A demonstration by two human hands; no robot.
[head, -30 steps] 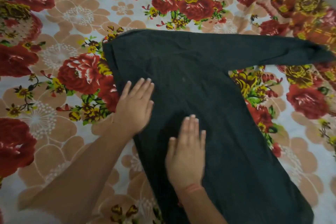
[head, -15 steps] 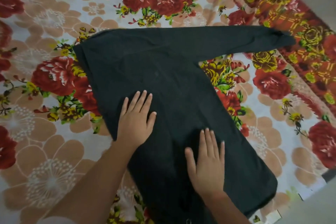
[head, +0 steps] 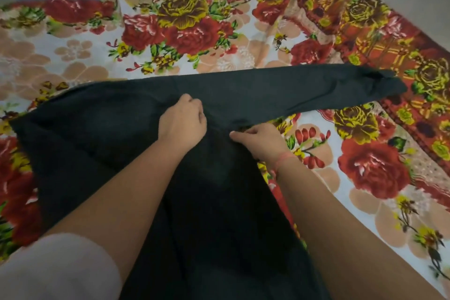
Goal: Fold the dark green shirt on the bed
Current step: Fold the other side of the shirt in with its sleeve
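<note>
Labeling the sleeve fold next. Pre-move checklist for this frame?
1. Left hand closed on shirt near the sleeve root: ok.
2. Right hand pinching the shirt edge under the sleeve: ok.
3. Sleeve lies straight out to the right, unfolded: ok.
4. Cuff flat: not ok, slightly bunched.
5. Nothing lying on the body or the sleeve: ok.
6. Hem squared: cannot tell, out of frame.
</note>
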